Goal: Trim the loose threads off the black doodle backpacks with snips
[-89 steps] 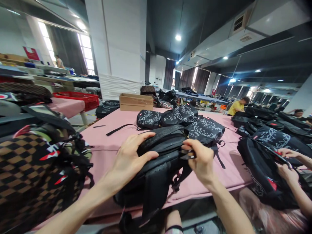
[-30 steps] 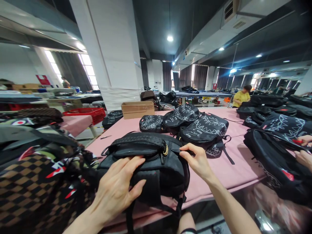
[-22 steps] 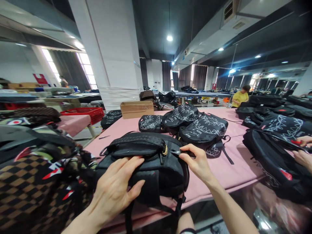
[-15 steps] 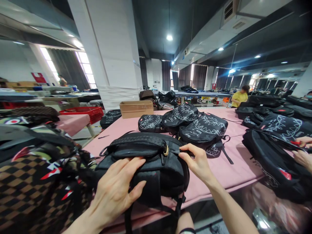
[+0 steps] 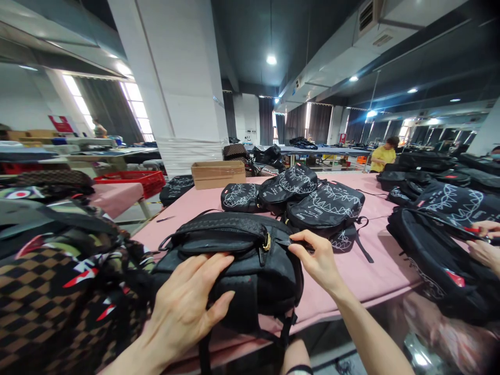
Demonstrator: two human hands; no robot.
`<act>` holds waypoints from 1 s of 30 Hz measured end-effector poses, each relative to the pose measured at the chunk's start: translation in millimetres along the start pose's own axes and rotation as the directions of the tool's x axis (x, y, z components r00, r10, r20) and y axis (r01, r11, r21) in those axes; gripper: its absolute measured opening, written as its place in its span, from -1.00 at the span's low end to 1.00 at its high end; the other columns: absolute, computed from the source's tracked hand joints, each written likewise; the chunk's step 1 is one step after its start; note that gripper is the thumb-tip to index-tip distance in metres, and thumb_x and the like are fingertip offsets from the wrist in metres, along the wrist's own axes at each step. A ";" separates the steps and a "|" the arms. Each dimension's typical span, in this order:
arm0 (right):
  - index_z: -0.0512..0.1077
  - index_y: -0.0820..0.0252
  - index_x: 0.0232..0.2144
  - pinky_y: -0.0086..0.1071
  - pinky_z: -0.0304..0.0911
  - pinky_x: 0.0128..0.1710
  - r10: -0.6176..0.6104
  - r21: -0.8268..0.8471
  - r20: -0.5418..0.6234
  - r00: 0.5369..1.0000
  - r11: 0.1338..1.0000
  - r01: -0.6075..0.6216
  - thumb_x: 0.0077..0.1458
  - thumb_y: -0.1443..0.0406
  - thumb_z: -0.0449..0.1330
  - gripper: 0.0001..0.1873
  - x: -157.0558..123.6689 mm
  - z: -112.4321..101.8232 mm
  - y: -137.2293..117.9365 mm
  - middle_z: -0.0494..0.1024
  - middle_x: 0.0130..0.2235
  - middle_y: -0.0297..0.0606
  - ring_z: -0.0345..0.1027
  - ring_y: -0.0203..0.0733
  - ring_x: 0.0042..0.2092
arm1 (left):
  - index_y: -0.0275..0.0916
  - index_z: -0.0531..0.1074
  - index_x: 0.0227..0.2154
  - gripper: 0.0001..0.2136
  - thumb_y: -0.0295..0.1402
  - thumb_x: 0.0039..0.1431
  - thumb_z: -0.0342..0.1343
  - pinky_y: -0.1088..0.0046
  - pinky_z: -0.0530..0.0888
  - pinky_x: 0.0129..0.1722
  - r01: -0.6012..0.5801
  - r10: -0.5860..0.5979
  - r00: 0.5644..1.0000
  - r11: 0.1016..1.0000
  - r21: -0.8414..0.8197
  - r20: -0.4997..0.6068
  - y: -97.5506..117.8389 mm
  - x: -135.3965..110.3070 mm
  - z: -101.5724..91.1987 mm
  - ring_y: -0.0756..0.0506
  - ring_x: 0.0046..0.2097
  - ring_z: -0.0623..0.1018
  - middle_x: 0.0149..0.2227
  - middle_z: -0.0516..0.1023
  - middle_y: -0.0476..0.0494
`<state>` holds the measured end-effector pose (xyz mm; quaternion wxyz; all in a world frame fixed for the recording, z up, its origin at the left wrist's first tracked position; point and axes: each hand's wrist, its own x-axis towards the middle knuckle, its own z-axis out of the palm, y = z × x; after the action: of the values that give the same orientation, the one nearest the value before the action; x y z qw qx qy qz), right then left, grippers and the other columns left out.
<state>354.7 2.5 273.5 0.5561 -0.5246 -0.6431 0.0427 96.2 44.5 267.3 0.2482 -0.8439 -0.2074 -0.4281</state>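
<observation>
A black backpack (image 5: 234, 284) lies in front of me, its front pocket bulging and a gold-coloured zipper slider (image 5: 266, 241) at the pocket's right end. My left hand (image 5: 189, 297) rests on it with the fingers stretched against the pocket's lower edge and the thumb apart; the fingertips are partly hidden by the pocket. Thumb and forefinger of my right hand (image 5: 314, 255) pinch a small black piece of fabric at the backpack's right side, just right of the slider. Loose straps hang down over the table's near edge.
More black backpacks (image 5: 326, 205) with white drawn lines lie beyond on the pink table (image 5: 375, 260). At right, a co-worker's hands (image 5: 486, 242) work on another backpack with a red-handled tool. Checkered bags (image 5: 35, 291) pile up at left. A cardboard box (image 5: 217, 175) stands behind.
My right hand's pinch has shifted very slightly to the right. My left hand and the backpack stay almost where they were.
</observation>
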 end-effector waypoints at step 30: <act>0.50 0.14 -0.37 -0.40 0.29 -0.30 -0.088 -0.070 0.015 0.996 0.994 0.089 0.08 0.26 0.17 -0.88 0.7 -2.9 -2.0 0.58 -0.32 -0.26 0.43 -0.18 -0.29 | -0.28 0.29 -0.04 -0.69 -0.33 0.17 -0.04 0.33 0.39 -0.11 -0.007 0.007 1.000 1.000 0.014 -0.010 2.8 1.6 -0.5 -0.15 -0.13 0.45 -0.19 0.50 -0.20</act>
<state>355.8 0.6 276.4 0.5348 -0.5148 -0.6701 -0.0018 98.3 42.2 268.2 0.2563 -0.8407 -0.2062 -0.4302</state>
